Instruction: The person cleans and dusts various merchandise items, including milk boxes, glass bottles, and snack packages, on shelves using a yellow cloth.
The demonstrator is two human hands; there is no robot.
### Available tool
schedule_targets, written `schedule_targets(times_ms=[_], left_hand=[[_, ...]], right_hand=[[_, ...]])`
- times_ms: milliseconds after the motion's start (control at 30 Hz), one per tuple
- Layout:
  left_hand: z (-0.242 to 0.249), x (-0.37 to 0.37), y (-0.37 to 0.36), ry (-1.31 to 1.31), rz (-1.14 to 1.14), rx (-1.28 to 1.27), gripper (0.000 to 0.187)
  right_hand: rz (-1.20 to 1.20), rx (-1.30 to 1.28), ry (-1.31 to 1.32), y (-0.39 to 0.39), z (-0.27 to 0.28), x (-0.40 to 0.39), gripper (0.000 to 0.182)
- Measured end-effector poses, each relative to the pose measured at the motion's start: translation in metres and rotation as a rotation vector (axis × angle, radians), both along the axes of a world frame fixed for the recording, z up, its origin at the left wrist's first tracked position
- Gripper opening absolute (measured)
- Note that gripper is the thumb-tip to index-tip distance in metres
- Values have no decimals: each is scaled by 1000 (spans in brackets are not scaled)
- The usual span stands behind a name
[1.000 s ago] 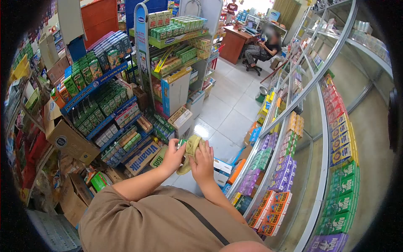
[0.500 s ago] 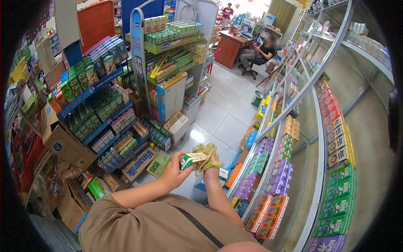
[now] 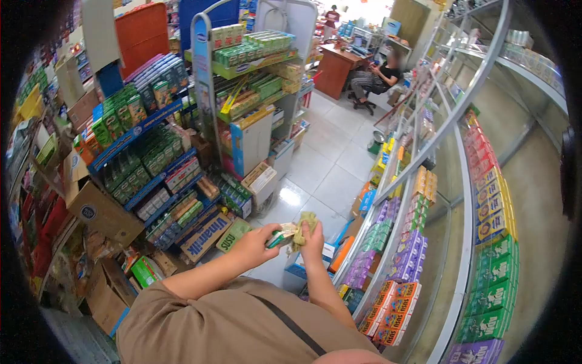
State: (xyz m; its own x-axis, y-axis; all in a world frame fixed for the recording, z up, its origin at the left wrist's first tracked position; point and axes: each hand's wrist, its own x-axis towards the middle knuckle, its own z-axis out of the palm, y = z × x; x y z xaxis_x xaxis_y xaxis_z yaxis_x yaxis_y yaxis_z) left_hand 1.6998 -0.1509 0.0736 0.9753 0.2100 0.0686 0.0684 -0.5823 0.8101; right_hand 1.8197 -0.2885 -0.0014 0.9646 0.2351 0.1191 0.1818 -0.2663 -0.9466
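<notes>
My left hand (image 3: 257,246) is closed round a small green and white carton (image 3: 280,235), held in front of my body. In my right hand (image 3: 312,239) is a crumpled yellowish-green cloth (image 3: 304,225), gripped between the fingers and thumb. The cloth lies against the right end of the carton. Part of the carton is hidden by my left fingers and the cloth, and its print cannot be read.
To my right stands a metal-framed shelf with purple cartons (image 3: 412,255) and orange cartons (image 3: 391,312). At left is a blue-edged rack (image 3: 136,130) of cartons, with cardboard boxes (image 3: 103,212) around it. Farther off, a person (image 3: 379,76) sits by a desk (image 3: 335,70).
The carton has turned in my left hand, showing less of its printed face. My right hand has rotated, its back and thumb now more visible, and the cloth has bunched upward.
</notes>
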Motion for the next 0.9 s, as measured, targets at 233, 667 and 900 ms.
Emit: schedule_targets(times_ms=[233, 667, 900], left_hand=[[-43, 9, 32, 167, -161, 167, 41], [-20, 4, 214, -323, 634, 290, 38], [96, -8, 286, -507, 923, 457, 40]], right_hand=[[159, -138, 46, -32, -10, 40, 40], [90, 0, 357, -66, -88, 72, 35], [95, 55, 444, -73, -114, 71, 31]])
